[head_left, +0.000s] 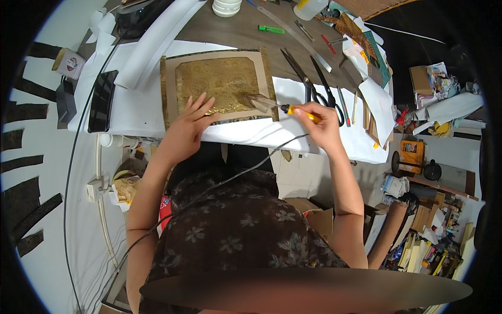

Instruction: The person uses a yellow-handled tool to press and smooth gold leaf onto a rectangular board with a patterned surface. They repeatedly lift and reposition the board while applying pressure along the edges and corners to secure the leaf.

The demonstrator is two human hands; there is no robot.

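Note:
A gold patterned fabric panel (219,78) with a beige border and dark patterned edges lies flat on white paper at the table's front. My left hand (196,123) rests on its lower left part, fingers spread. In my right hand (321,125) is a yellow-handled spatula (290,109) with a flat metal blade. The blade lies over the panel's lower right side, against or just above the gold fabric; I cannot tell which. A thin dark cord (246,171) runs from near my right hand across my lap; where it joins is hidden.
Black-handled scissors (319,94), a metal ruler (293,36) and a green cutter (271,29) lie beyond and right of the panel. A black phone (102,102) and a white paper roll (157,47) are to the left. Cluttered shelves and boxes (413,157) stand at right.

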